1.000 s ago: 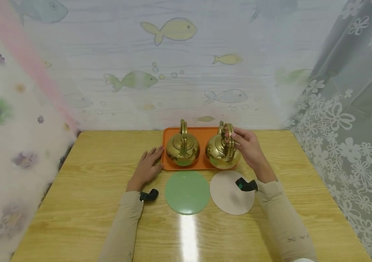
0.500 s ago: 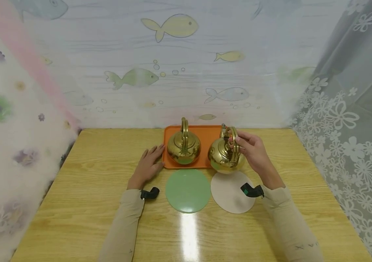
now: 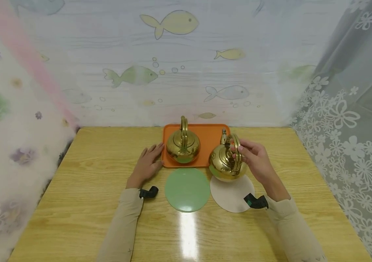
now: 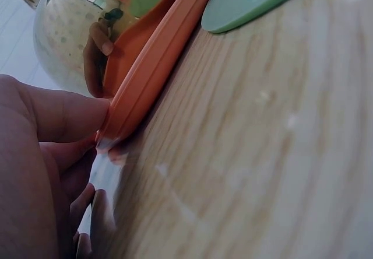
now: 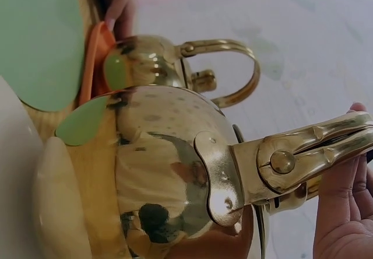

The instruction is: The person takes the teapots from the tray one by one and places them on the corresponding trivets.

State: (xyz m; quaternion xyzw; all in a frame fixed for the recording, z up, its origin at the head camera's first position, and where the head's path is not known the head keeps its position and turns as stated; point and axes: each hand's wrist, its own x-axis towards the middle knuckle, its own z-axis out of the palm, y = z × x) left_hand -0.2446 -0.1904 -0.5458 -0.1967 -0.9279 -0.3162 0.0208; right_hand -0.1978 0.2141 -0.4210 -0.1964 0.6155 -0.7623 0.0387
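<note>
My right hand point(image 3: 257, 161) grips the upright handle of a shiny brass kettle point(image 3: 226, 165), its fingers hooked through the loop. In the head view this kettle overlaps the front right of the orange tray point(image 3: 209, 140) and the back of the pale round mat point(image 3: 233, 198). A second brass kettle point(image 3: 183, 146) stands on the left half of the tray, its handle up. My left hand point(image 3: 146, 165) lies at the tray's left edge; its thumb point(image 4: 73, 114) touches the rim there, with the fingers extended.
A green round mat point(image 3: 187, 190) lies in front of the tray, beside the pale one. All stand on a wooden table point(image 3: 91, 203). A fish-patterned curtain point(image 3: 123, 102) hangs directly behind the table's back edge.
The right kettle has come off the tray toward the person and slightly right, carried by my right hand, and now overlaps the pale mat. My left hand stays at the tray.
</note>
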